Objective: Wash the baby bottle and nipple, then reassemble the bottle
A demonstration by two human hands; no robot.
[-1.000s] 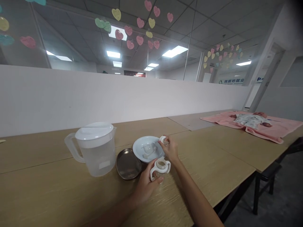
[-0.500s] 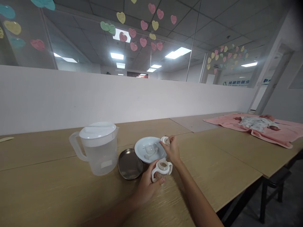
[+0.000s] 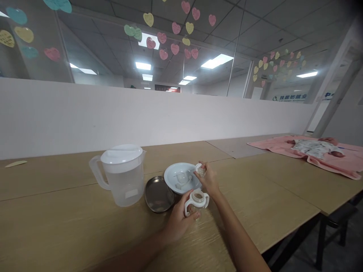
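Bottle (image 3: 195,208) just in front of the bowl (image 3: 169,181)
Left hand (image 3: 179,218) wrapped round it, right hand (image 3: 210,178) pinching a white cap (image 3: 199,170) by the bowl's right rim

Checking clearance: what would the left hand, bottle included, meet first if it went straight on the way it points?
Probably the right hand, near its wrist, just past the bottle in the left hand. Depth is unclear; it might pass underneath.
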